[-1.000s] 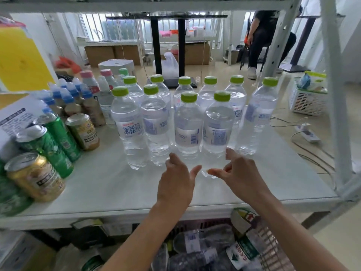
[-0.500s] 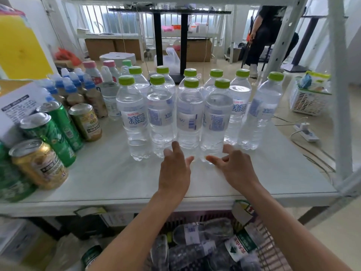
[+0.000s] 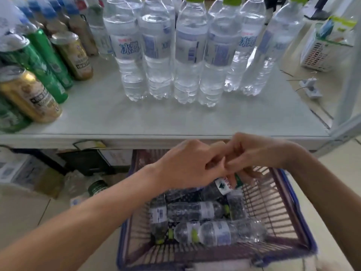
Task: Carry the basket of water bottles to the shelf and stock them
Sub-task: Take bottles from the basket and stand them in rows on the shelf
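The top edge cuts off the caps of most standing water bottles (image 3: 193,55) on the shelf (image 3: 175,118). The left hand (image 3: 187,165) and right hand (image 3: 252,153) overlap above the basket (image 3: 289,212), hiding their fingertips and whether either grips the green-labelled bottle (image 3: 222,185) beneath. Motion blur smears the cans (image 3: 29,94) at left.

Green cans (image 3: 42,61), gold can (image 3: 29,94), white basket (image 3: 320,53), power strip (image 3: 310,88)

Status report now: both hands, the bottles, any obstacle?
Left hand and right hand together over basket, grip unclear. Bottles remain inside. Shelf front clear.
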{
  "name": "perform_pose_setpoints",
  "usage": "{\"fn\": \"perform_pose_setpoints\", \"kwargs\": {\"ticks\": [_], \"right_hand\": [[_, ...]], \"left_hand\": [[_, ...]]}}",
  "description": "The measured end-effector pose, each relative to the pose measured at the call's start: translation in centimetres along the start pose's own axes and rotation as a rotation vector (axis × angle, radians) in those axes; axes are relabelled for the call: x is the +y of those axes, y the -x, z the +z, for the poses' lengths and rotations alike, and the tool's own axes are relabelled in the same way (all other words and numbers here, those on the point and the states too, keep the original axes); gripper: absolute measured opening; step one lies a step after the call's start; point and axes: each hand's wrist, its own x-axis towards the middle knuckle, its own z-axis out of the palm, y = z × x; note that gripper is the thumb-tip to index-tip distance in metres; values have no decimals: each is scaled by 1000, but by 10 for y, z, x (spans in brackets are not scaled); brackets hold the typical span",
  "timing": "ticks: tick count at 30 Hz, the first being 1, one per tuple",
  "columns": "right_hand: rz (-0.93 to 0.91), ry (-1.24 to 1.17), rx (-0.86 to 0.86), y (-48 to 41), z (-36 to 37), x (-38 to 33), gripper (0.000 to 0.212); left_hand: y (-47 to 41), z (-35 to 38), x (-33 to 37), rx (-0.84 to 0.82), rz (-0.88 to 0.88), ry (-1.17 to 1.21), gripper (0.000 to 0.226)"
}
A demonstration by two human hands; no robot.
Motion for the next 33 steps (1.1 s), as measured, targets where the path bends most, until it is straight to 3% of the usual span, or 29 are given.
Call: {"fn": "perform_pose_setpoints", "kwargs": {"ticks": [2,4,6,8,10,16,19,22,25,28,33], "right_hand": [[204,114,-250,-8,10,20,11],[395,262,-296,-25,20,53,12],[505,459,-323,-39,30,85,26],[551,631,-374,-45,44,102,44],[566,696,-411,-52,64,114,64],[607,924,-472,-73,128,166,85],[576,952,-396,-72,137,169,86],[545,912,-337,-70,129,170,85],[510,922,-299,-62,115,160,84],[430,898,-273,-54,92,137,64],[317,722,-73,-16,50,80,55]], "left_hand": [[15,18,-4,-97,3,-66,25],[32,41,-16,-321,-120,-106,20],[57,67,-41,-650,-349,-205,18],[84,87,-63,-917,-486,-300,23],[108,105,-78,-1060,-539,-336,23],[116,164,-78,-965,-517,-417,57],[105,194,-77,-944,-613,-441,58],[94,201,-82,-969,-710,-292,63],[93,206,-95,-872,-788,-163,43],[100,235,-129,-795,-922,-94,23],[70,158,-61,-769,-822,-16,37]]}}
